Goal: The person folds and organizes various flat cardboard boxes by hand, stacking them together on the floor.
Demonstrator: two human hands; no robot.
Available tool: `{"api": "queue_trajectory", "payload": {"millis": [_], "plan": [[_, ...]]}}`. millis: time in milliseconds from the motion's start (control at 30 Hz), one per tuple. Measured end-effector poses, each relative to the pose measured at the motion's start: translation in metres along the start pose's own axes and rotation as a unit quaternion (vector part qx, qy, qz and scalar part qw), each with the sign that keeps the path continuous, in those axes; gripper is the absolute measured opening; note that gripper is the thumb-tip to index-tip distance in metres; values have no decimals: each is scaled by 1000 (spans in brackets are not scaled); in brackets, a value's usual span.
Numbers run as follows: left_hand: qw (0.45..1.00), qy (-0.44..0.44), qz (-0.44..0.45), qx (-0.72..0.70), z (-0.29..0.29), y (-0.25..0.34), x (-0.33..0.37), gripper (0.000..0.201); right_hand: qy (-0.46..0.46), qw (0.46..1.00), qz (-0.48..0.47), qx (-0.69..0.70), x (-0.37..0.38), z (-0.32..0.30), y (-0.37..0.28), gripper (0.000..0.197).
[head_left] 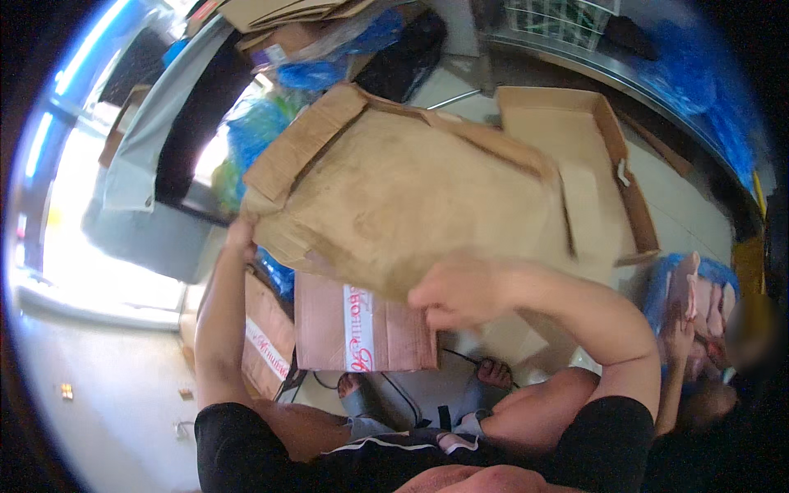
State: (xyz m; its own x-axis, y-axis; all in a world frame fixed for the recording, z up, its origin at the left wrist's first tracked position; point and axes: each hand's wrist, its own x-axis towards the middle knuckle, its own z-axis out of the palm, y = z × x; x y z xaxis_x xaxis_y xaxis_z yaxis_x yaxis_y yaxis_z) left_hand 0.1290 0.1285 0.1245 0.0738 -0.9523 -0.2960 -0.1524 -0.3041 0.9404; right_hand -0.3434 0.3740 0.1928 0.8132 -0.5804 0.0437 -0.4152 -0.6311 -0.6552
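A large, flat piece of brown cardboard (394, 189) with folded edges and dark stains spreads out in front of me. My left hand (242, 238) grips its near left corner, fingers closed on it. Along the near edge, my right hand (456, 292) is closed on the cardboard too, slightly blurred by motion. Beneath that edge stands a closed cardboard box (320, 329) with a white printed tape strip, partly covered by the sheet. A second taped box (267, 333) sits to its left.
An open shallow cardboard tray (559, 111) lies at the far right. Blue plastic bags and stacked cardboard (288, 12) are at the back left. A white wire basket (559, 20) is at the top right. At right, another person's hand (678, 337) is by a blue-lined container of pinkish pieces.
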Motion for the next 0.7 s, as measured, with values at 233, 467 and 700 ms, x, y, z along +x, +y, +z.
{"api": "queue_trajectory", "payload": {"millis": [233, 467, 700], "plan": [[899, -207, -102, 372, -17, -105, -176, 50, -265, 891, 272, -247, -47, 79, 110, 24], [707, -362, -350, 496, -9, -1, -215, 49, -243, 884, 353, -186, -23, 50, 86, 34], [740, 24, 241, 628, 55, 29, -153, 72, -28, 992, 63, -108, 94, 145, 54, 86]]}}
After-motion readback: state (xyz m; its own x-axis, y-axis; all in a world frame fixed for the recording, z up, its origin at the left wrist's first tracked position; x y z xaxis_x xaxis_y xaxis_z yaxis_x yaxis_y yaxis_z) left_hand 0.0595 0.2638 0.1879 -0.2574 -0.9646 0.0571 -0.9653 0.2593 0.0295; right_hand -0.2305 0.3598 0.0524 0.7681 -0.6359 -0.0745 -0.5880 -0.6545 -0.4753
